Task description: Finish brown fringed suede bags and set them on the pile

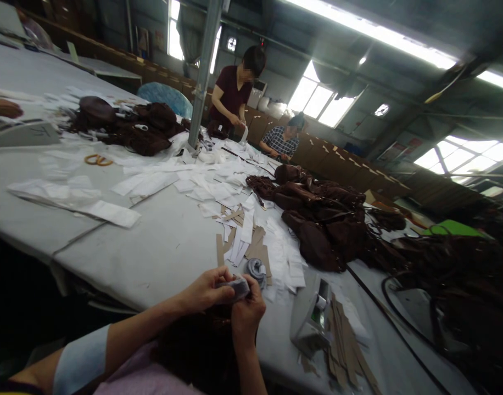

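My left hand (pixel 206 291) and my right hand (pixel 246 311) meet at the near edge of the grey table (pixel 161 247). Both are closed in a pinch on a small grey-white piece of cloth or paper (pixel 238 287). Under my hands, on my lap, lies a dark brown fabric item (pixel 202 345). Just beyond my fingers sits a small grey roll (pixel 257 270) on brown card strips (pixel 260 252) and white paper slips (pixel 243 230).
A heap of brown bags (pixel 325 219) lies on the right, another brown heap (pixel 132 126) at the far left by a metal post (pixel 204 71). A small device (pixel 311 318) and card strips (pixel 346 351) lie near right. Two other people (pixel 235 93) work at the far side.
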`<state>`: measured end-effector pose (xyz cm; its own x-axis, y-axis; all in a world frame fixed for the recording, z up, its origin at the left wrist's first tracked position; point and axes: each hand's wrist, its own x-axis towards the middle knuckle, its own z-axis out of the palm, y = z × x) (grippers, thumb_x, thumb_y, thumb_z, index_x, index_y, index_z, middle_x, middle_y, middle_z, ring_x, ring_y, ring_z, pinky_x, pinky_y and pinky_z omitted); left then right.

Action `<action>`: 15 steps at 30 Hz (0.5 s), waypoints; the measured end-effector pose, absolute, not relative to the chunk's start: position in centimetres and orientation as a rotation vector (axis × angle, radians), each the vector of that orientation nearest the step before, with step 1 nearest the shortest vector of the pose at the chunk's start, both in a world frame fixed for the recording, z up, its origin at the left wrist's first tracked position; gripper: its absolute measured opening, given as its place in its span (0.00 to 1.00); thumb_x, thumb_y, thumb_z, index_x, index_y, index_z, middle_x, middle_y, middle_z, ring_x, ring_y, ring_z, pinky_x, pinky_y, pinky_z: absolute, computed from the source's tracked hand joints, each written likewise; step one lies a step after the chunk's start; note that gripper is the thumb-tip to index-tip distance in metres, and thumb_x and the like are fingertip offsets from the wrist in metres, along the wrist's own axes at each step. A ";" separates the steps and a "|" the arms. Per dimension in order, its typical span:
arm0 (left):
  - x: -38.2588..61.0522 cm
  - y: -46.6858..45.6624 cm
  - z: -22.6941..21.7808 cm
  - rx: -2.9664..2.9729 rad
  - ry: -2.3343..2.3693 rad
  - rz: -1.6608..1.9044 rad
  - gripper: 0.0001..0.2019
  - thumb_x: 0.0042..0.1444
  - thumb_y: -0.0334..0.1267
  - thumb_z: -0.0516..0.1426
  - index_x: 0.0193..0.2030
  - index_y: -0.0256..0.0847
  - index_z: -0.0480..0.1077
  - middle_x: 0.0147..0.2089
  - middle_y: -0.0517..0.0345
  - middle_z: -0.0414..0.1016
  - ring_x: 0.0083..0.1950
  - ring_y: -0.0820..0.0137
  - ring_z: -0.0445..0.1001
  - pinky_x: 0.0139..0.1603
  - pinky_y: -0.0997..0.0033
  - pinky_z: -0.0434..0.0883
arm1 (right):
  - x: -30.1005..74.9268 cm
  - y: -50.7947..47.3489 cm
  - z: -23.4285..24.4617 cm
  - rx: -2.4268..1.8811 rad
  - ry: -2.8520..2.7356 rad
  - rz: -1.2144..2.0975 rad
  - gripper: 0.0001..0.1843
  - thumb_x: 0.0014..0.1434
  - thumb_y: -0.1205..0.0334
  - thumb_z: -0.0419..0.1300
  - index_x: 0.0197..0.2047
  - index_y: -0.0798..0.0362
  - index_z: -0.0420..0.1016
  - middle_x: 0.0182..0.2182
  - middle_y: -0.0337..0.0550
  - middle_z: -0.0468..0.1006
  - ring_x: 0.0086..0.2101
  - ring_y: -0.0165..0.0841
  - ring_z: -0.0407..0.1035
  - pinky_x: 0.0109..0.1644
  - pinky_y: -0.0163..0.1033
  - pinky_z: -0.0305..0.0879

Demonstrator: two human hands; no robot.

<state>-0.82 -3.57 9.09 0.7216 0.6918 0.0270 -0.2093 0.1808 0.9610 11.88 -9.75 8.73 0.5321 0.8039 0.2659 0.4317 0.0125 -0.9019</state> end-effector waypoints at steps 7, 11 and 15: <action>-1.0 -3.4 9.5 1.231 0.453 0.687 0.16 0.54 0.49 0.59 0.35 0.39 0.59 0.29 0.64 0.61 0.30 0.76 0.58 0.30 0.76 0.58 | 12.8 -9.0 9.5 -1.579 -1.284 0.351 0.12 0.52 0.65 0.55 0.40 0.51 0.76 0.32 0.42 0.76 0.35 0.35 0.71 0.40 0.38 0.67; -1.3 -2.7 9.9 1.177 0.453 0.706 0.18 0.53 0.50 0.59 0.33 0.39 0.58 0.28 0.65 0.62 0.28 0.77 0.59 0.29 0.77 0.57 | 13.5 -8.8 10.3 -1.518 -1.430 0.517 0.17 0.55 0.65 0.55 0.47 0.51 0.75 0.40 0.46 0.78 0.43 0.37 0.71 0.49 0.41 0.67; -1.8 -2.1 10.5 1.186 0.441 0.670 0.17 0.55 0.50 0.58 0.36 0.38 0.60 0.31 0.62 0.66 0.31 0.75 0.63 0.31 0.76 0.60 | 14.1 -9.3 10.5 -1.549 -1.311 0.780 0.25 0.56 0.58 0.59 0.56 0.54 0.69 0.42 0.48 0.79 0.41 0.40 0.74 0.45 0.43 0.71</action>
